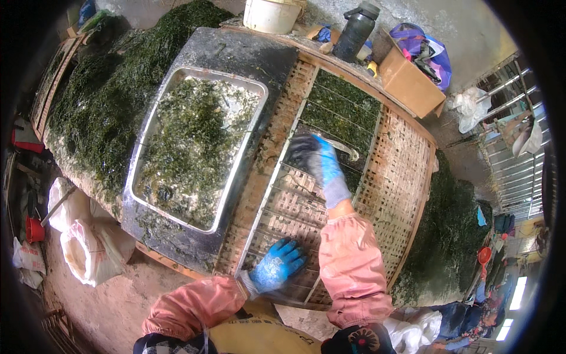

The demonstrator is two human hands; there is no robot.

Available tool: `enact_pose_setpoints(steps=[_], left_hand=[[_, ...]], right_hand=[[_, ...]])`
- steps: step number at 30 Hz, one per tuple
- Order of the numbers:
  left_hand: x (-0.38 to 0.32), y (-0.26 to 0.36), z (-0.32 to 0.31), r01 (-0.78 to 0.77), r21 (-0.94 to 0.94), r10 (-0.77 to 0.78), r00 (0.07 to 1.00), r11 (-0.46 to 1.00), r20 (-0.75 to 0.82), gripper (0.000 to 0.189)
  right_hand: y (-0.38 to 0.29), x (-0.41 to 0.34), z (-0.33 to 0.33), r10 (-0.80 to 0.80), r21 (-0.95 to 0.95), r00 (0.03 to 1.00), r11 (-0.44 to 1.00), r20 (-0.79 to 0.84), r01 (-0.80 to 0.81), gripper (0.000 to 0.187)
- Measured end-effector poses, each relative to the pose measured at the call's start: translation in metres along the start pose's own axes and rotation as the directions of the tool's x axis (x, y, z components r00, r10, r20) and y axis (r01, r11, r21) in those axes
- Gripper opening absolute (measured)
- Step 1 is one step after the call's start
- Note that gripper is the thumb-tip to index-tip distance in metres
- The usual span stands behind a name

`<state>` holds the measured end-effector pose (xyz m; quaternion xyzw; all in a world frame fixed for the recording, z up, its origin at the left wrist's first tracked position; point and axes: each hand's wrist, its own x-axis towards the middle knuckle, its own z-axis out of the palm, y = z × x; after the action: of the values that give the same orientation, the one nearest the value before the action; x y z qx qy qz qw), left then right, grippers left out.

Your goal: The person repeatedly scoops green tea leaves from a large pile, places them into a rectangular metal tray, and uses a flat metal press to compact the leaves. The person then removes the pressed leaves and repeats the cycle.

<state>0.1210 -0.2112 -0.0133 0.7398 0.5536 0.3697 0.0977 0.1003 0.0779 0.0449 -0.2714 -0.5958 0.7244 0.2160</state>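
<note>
My right hand point(320, 161), in a blue and grey glove, is blurred over a dark compartment of a narrow metal frame point(275, 178) divided by thin crossbars. A pale curved object point(349, 151) lies beside its fingers; whether I hold it is unclear. Green seaweed point(342, 106) fills the compartments just beyond. Towards me, the frame's sections show bare woven lattice. My left hand point(277, 265), in a blue glove, is spread palm down over the frame's near end, holding nothing. A woven bamboo tray point(393, 177) lies beneath the frame.
To the left, a metal tray point(136, 170) holds loose seaweed and pale bits on a black board point(194, 253). Seaweed heaps point(101, 115) lie farther left. A bucket point(272, 17), dark bottle point(356, 33) and cardboard box point(409, 79) line the far edge. A person's sleeve point(457, 344) shows lower right.
</note>
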Motion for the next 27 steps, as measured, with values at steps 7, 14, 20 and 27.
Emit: enact_pose_setpoints(steps=[7, 14, 20, 27], left_hand=[[-0.008, -0.003, -0.025, 0.059, -0.047, -0.061, 0.997, 0.997, -0.049, 0.043], [0.006, -0.012, -0.041, 0.031, -0.042, -0.033, 0.997, 0.999, -0.066, 0.049], [0.020, -0.009, -0.045, -0.019, -0.054, 0.017, 0.999, 0.998, -0.047, 0.051], [0.014, -0.002, -0.034, -0.075, -0.081, 0.074, 0.997, 0.994, -0.015, 0.047]], right_hand=[[-0.003, -0.054, 0.007, -0.585, -0.768, 0.811, 0.524, -0.011, 0.369, 0.024], [0.006, -0.078, 0.031, -0.159, -0.987, 0.986, -0.161, 0.047, 0.021, 0.014], [0.026, -0.055, 0.031, -0.042, -0.969, 0.999, -0.245, -0.019, -0.028, 0.021], [-0.064, -0.067, 0.012, -0.401, -0.635, 0.891, 0.750, -0.214, 0.185, 0.009]])
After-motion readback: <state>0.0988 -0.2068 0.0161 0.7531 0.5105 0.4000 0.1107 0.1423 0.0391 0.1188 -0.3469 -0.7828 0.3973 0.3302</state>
